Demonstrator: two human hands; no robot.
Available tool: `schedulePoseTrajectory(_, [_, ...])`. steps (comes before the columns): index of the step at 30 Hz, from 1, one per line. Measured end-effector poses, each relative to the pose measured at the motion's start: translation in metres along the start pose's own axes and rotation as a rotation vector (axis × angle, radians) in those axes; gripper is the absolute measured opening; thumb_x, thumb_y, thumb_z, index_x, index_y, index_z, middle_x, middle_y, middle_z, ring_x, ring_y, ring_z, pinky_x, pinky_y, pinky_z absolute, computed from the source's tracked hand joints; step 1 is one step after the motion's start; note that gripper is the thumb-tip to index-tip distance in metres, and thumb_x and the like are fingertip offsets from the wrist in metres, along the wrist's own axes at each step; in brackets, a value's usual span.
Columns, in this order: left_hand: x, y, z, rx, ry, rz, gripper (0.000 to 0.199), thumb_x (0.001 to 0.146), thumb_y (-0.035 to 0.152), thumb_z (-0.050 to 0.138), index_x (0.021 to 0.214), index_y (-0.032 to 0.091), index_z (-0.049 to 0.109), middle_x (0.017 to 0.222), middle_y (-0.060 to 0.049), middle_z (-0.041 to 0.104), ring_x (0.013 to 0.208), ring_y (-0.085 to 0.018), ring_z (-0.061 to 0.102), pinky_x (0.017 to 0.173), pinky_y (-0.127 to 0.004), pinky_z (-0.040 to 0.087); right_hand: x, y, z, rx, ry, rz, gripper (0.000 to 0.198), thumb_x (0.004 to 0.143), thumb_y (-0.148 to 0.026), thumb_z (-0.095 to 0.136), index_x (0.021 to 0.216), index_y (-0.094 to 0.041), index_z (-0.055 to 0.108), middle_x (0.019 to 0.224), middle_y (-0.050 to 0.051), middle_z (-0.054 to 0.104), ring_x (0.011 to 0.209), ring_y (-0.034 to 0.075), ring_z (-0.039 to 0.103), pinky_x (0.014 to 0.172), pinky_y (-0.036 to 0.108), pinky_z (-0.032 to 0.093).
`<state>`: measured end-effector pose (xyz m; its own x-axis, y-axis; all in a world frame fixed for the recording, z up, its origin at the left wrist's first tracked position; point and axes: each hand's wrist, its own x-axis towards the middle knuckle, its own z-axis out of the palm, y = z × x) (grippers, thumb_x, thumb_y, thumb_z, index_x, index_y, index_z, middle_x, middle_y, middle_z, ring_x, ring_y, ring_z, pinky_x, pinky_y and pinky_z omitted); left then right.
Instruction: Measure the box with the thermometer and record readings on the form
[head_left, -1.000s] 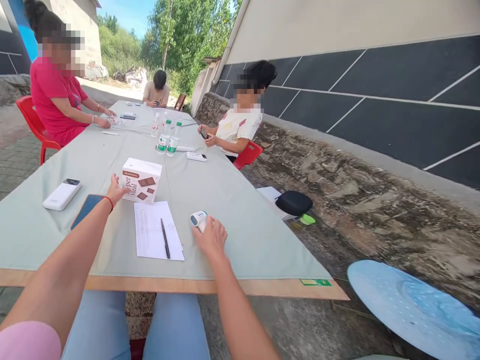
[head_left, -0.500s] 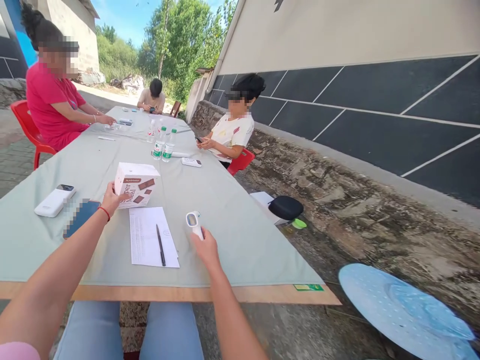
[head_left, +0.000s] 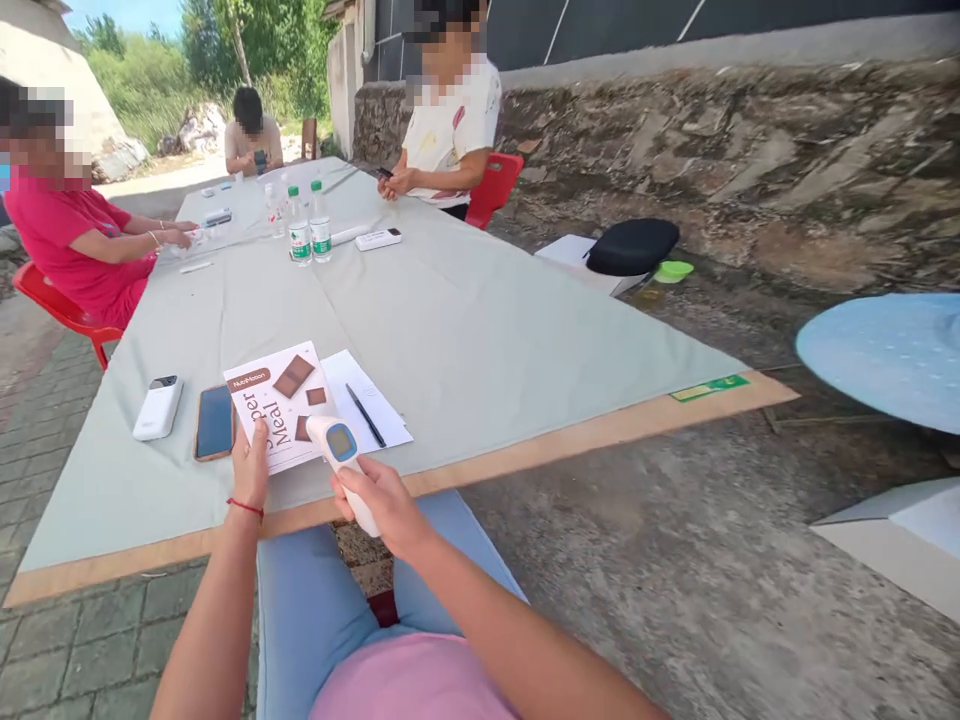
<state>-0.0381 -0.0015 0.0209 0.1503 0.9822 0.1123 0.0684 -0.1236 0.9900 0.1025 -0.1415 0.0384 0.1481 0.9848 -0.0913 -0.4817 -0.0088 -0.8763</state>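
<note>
My left hand (head_left: 251, 462) grips a white and brown box (head_left: 274, 400) at its lower left side; its printed front, with chocolate pieces, faces me. In my right hand (head_left: 381, 498) is a white infrared thermometer (head_left: 345, 455), its small blue-rimmed screen turned up. The thermometer's head is close in front of the box's lower right corner; whether they touch I cannot tell. Partly behind the box lies a sheet of paper (head_left: 386, 420) with a black pen (head_left: 365, 415) on it. A phone (head_left: 214, 424) lies just left of the box.
A white power bank (head_left: 158, 408) lies at the left on the cloth-covered table (head_left: 480, 330). Two green-capped water bottles (head_left: 299, 228) stand farther back, beside another white device (head_left: 379, 239). Three people sit around the table. A blue hat (head_left: 892, 355) is at the right.
The box has come toward me in my left hand, its front now turned to me. My right hand has lifted the thermometer and brought it left to the box. The view has tilted down.
</note>
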Motion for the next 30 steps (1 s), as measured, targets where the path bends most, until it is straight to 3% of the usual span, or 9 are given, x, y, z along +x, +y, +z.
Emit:
schedulePoseTrajectory(8, [0.004, -0.02, -0.012, 0.078, -0.063, 0.221, 0.062, 0.083, 0.057, 0.058, 0.133, 0.021, 0.048, 0.134, -0.011, 0.056, 0.125, -0.029, 0.051, 0.105, -0.044, 0.042, 0.012, 0.017, 0.008, -0.029, 0.049, -0.024, 0.037, 0.074, -0.053, 0.063, 0.067, -0.021, 0.047, 0.051, -0.006, 0.047, 0.044, 0.009, 0.041, 0.044, 0.023, 0.028])
schedulePoseTrajectory(13, [0.001, -0.013, -0.009, -0.013, -0.138, 0.21, 0.065, 0.075, 0.052, 0.07, 0.13, 0.021, 0.053, 0.124, -0.01, 0.064, 0.115, -0.03, 0.059, 0.099, -0.044, 0.048, 0.011, 0.026, 0.008, -0.065, 0.036, -0.02, 0.039, 0.073, -0.056, 0.064, 0.069, -0.021, 0.048, 0.05, -0.005, 0.049, 0.044, 0.009, 0.042, 0.045, 0.023, 0.029])
schedulePoseTrajectory(30, [-0.001, -0.014, -0.01, -0.023, -0.111, 0.141, 0.065, 0.073, 0.051, 0.072, 0.127, 0.019, 0.056, 0.122, -0.011, 0.066, 0.112, -0.03, 0.062, 0.092, -0.042, 0.052, 0.009, 0.044, 0.013, -0.177, 0.117, -0.056, 0.037, 0.074, -0.057, 0.06, 0.072, -0.022, 0.049, 0.049, -0.006, 0.049, 0.045, 0.01, 0.042, 0.047, 0.024, 0.032])
